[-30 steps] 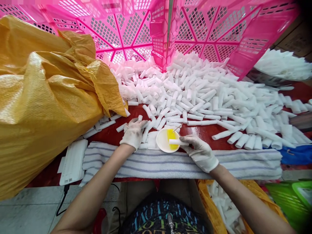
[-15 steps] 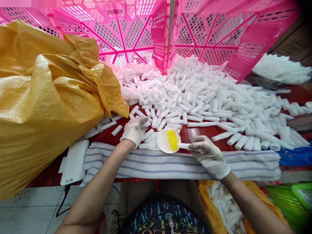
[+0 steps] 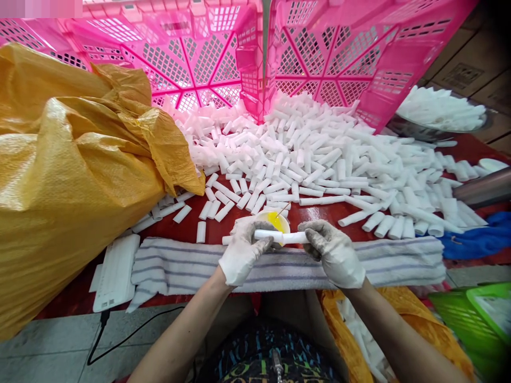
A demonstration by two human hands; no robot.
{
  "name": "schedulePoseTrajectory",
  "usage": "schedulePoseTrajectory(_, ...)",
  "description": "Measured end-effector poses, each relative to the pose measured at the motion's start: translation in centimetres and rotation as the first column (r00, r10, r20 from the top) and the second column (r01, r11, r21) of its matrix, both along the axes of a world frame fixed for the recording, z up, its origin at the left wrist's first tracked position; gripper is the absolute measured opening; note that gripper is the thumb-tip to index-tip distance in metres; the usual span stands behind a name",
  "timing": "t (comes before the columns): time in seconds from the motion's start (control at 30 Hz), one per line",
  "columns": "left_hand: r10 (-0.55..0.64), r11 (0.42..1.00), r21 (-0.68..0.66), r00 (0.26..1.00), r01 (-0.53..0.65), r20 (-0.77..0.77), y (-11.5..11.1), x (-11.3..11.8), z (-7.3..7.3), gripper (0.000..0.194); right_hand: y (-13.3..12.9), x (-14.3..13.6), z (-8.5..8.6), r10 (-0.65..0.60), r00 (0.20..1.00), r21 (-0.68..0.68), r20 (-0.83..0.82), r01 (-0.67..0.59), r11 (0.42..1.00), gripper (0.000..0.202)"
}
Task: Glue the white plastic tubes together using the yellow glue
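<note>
Both my hands wear pale gloves with greyed fingertips. My left hand (image 3: 248, 246) pinches a short white tube (image 3: 266, 234) lying level. My right hand (image 3: 332, 250) grips another white tube (image 3: 294, 238) by its right end. The two tubes meet end to end between my hands, in line with each other. Just behind them is a small white dish (image 3: 284, 222) holding something bright yellow, with a thin stick leaning out of it; the tubes and my left fingers cover part of the dish. A striped towel (image 3: 175, 271) lies beneath my wrists.
A large heap of white tubes (image 3: 311, 154) covers the red table, backed by pink crates (image 3: 327, 58). A yellow woven sack (image 3: 88, 165) bulges at left, beside a white cable-fed device (image 3: 115, 274). At right are a metal bowl (image 3: 423, 130) of white pieces and a blue cloth (image 3: 475, 236).
My left hand has picked up a tube from the heap and brought it right, against the tube in my right hand. The right hand's tube has come away from the yellow stuff in the dish.
</note>
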State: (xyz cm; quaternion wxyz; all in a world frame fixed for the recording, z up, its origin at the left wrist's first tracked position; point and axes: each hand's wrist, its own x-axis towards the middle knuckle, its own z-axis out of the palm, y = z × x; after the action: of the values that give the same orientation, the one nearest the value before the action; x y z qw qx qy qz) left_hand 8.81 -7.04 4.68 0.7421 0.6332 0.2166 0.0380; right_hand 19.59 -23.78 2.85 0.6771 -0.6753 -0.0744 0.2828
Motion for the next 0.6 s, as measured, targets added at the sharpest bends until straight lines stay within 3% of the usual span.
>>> schedulePoseTrajectory(0.1, -0.079, 0.995, 0.056, 0.997, 0.08, -0.014, -0.5, -0.3, 0.7, 0.037, -0.5, 0.0, 0.3, 0.023, 0.998, -0.076, 0.064, -0.018, 0.997, 0.04)
schedulePoseTrajectory(0.17, -0.13, 0.974, 0.176, 0.988, 0.143, -0.078, -0.7, -0.5, 0.9, 0.035, -0.9, -0.5, 0.9, 0.048, 0.961, -0.141, 0.272, -0.009, 0.99, 0.034)
schedulePoseTrajectory(0.2, -0.147, 0.956, 0.238, 0.981, 0.174, -0.127, -0.8, -0.6, 0.9, 0.037, -1.1, -0.8, 1.2, 0.105, 0.897, -0.184, 0.429, -0.027, 0.983, 0.029)
schedulePoseTrajectory(0.23, -0.179, 0.936, 0.273, 0.967, 0.224, -0.181, -1.0, -0.6, 0.8, 0.043, -1.3, -1.1, 1.5, 0.2, 0.78, -0.246, 0.592, -0.061, 0.967, 0.024)
schedulePoseTrajectory(0.33, -0.308, 0.893, 0.249, 0.913, 0.374, -0.267, -2.3, -0.6, 0.1, 0.059, -1.6, -2.4, 2.0, 0.45, 0.262, -0.447, 0.854, -0.074, 0.891, 0.029)
schedulePoseTrajectory(0.37, -0.31, 0.891, 0.256, 0.915, 0.375, -0.259, -3.0, -0.5, -0.2, 0.058, -1.6, -2.8, 2.0, 0.466, 0.151, -0.467, 0.872, -0.033, 0.884, 0.031)
schedulePoseTrajectory(0.4, -0.271, 0.895, 0.292, 0.932, 0.336, -0.241, -3.8, -0.4, -0.5, 0.055, -1.6, -3.2, 1.9, 0.447, 0.109, -0.451, 0.888, 0.02, 0.892, 0.032)
schedulePoseTrajectory(0.43, -0.186, 0.898, 0.356, 0.957, 0.257, -0.222, -4.7, -0.3, -0.7, 0.053, -1.5, -3.6, 1.7, 0.407, 0.132, -0.419, 0.904, 0.08, 0.905, 0.031)
schedulePoseTrajectory(0.5, -0.014, 0.863, 0.493, 0.981, 0.109, -0.193, -6.5, -0.2, -0.6, 0.05, -1.7, -4.2, 1.4, 0.312, 0.285, -0.371, 0.906, 0.183, 0.91, 0.031)
schedulePoseTrajectory(0.53, 0.006, 0.837, 0.539, 0.983, 0.094, -0.181, -7.2, -0.2, -0.5, 0.049, -2.1, -4.3, 1.4, 0.269, 0.383, -0.368, 0.884, 0.215, 0.905, 0.03)
schedulePoseTrajectory(0.6, -0.095, 0.794, 0.582, 0.982, 0.173, -0.163, -7.8, -0.4, 0.1, 0.049, -3.7, -4.1, 1.6, 0.219, 0.569, -0.387, 0.792, 0.191, 0.902, 0.029)
